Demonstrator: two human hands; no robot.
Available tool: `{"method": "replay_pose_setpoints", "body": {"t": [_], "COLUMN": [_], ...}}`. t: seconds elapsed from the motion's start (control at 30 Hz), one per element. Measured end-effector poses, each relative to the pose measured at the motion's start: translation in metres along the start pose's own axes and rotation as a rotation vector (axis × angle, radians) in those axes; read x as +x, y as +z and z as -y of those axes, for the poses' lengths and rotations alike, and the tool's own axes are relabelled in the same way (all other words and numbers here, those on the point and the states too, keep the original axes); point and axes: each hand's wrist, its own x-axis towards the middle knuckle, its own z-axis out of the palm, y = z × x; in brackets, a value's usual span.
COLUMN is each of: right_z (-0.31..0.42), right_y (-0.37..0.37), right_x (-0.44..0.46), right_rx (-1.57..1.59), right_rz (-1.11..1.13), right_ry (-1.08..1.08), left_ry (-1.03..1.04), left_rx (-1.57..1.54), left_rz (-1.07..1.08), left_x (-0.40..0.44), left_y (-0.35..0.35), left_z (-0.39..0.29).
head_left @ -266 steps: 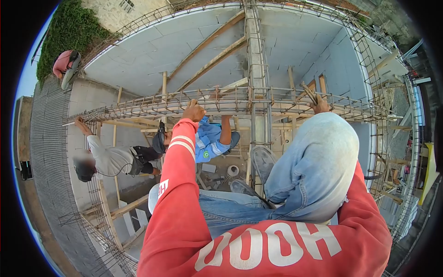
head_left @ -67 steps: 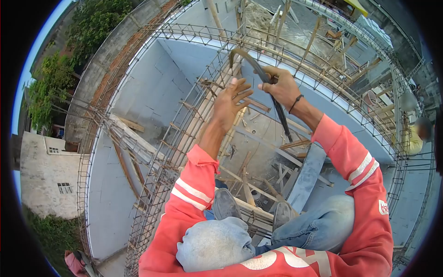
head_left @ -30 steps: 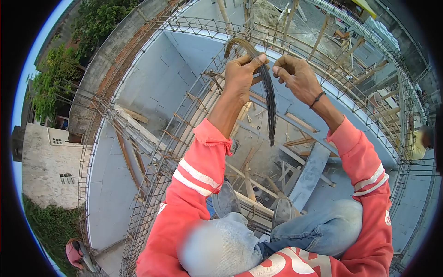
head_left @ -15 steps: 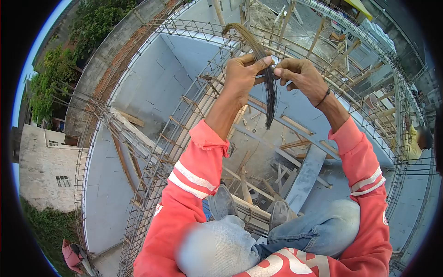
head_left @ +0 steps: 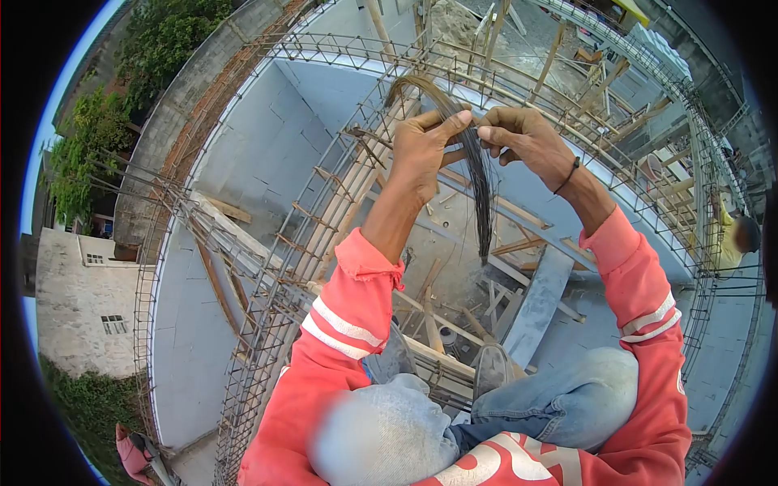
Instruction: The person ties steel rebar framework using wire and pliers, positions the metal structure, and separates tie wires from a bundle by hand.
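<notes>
A long curved bundle of thin dark wires (head_left: 480, 190) hangs from my left hand (head_left: 421, 154), which is closed round its upper part. The bundle's brownish end arcs up and to the left; its dark end points down. Just right of the bundle, my right hand (head_left: 531, 144) is closed in a pinch, thumb against fingers, close to the left thumb. What the pinch holds is too small to make out. Below and left of my hands runs a rebar cage (head_left: 296, 235) over wooden boards.
Under my shoes (head_left: 493, 368) lie planks and a grey board (head_left: 541, 306) far below. Block walls (head_left: 194, 356) topped with rebar surround the space. A person in pink (head_left: 132, 454) is at lower left; another in yellow (head_left: 733, 243) is at the right edge.
Since the early frames, the wire bundle has passed from my right hand to my left, and my right hand has come to a pinch beside it. Over the last half second the bundle's lower end dropped slightly.
</notes>
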Motion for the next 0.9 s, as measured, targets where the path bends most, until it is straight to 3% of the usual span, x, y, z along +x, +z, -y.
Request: {"method": "replay_pose_setpoints", "body": {"t": [0.17, 0.4, 0.5, 0.7, 0.9], "right_z": [-0.002, 0.001, 0.000, -0.001, 0.005], "right_y": [-0.003, -0.005, -0.009, -0.008, 0.001], "right_x": [-0.003, -0.002, -0.002, -0.005, -0.007], "right_rx": [0.251, 0.228, 0.048, 0.320, -0.026], "right_rz": [0.080, 0.060, 0.085, 0.008, -0.024], "right_ry": [0.111, 0.139, 0.089, 0.087, 0.077], "left_ry": [0.002, 0.001, -0.012, -0.015, 0.003], "left_rx": [-0.028, -0.005, -0.002, -0.021, -0.048], "left_rz": [0.035, 0.055, 0.087, 0.055, -0.002], "left_x": [0.000, 0.000, -0.002, 0.002, 0.004], "left_y": [0.000, 0.002, 0.002, -0.001, 0.006], "left_z": [0.002, 0.005, 0.005, 0.011, 0.018]}}
